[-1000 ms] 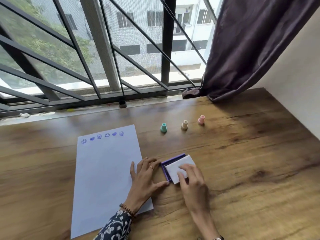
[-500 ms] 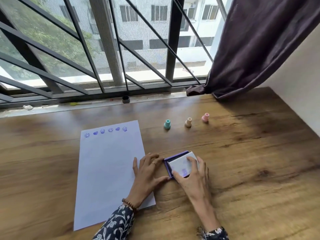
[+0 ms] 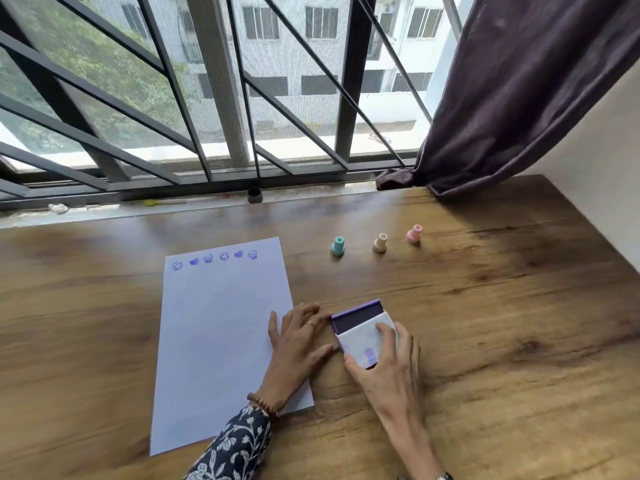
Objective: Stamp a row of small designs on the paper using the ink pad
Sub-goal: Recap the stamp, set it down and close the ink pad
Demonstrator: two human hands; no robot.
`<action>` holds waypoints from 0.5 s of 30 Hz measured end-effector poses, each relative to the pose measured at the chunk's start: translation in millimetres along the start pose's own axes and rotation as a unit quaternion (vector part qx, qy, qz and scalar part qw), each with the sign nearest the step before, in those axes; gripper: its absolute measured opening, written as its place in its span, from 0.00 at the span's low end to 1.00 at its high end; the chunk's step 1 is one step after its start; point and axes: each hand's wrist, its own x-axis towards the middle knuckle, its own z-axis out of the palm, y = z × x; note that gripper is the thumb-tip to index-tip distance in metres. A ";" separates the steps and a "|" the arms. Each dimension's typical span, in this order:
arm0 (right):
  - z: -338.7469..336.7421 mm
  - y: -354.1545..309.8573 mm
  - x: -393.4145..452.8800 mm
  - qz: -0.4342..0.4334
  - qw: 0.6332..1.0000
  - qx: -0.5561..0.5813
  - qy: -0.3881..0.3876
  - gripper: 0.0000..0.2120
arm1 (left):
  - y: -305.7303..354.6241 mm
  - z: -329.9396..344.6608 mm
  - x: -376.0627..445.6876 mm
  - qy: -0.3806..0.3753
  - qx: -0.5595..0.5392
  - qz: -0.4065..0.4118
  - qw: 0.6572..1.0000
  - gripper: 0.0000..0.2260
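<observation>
The ink pad [image 3: 362,329] sits on the wooden bench [image 3: 485,323] just to the right of the paper [image 3: 221,334], its white lid [image 3: 367,342] drawn partway toward the person so that a dark strip of pad shows at the far end. The right hand [image 3: 388,362] lies over the lid, fingers spread flat on top and thumb hooked at the near edge, pressing on it rather than lifting it. The left hand [image 3: 298,344] rests open, palm down, straddling the paper's right edge, with its fingertips and thumb against the pad's left side, seemingly steadying it. It looks a light, stiff plastic case that would skate on the smooth wood, so its two long sides are the sensible hold, keeping skin off the wet ink. The paper is thin and would shift easily. A row of six purple prints [image 3: 214,259] runs along its far edge. The teal stamp [image 3: 338,245], cream stamp [image 3: 380,242] and pink stamp [image 3: 414,233] stand upright, well beyond both hands.
</observation>
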 end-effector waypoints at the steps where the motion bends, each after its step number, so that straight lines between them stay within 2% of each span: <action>1: 0.1 -0.3 -1.8 -0.001 1.000 0.000 -0.002 0.33 | -0.4 0.1 -0.1 0.001 -0.002 -0.001 1.000 0.20; 8: -1.0 -0.1 -0.2 0.018 1.000 0.006 0.002 0.32 | -0.8 0.0 -0.7 -0.007 -0.004 -0.008 1.000 0.16; 15: -2.9 5.0 2.2 0.023 1.000 0.016 0.006 0.32 | 2.2 -2.6 -0.8 -0.028 0.022 -0.012 0.999 0.18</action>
